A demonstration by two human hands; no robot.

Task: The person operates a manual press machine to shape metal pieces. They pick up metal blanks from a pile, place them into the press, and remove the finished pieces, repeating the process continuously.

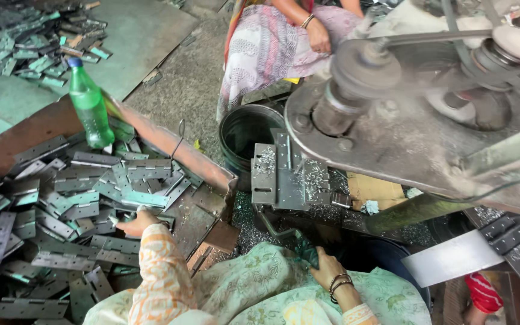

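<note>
My left hand (pixel 136 222) reaches out over a heap of grey metal hinges (pixel 73 198) in a rusty tray and closes its fingers on one hinge at the heap's near right side. My right hand (pixel 326 269), with dark bangles at the wrist, rests low by my lap on green patterned cloth, its fingers curled near a dark green part below the drill table (pixel 284 174). Whether it holds anything I cannot tell. Metal shavings cover that small table.
A green plastic bottle (pixel 89 108) stands at the tray's far edge. A black bucket (pixel 245 135) sits beyond the table. A belt-driven machine (pixel 416 114) fills the right. Another person (pixel 284 42) sits opposite. More hinges (pixel 37 42) lie on the floor far left.
</note>
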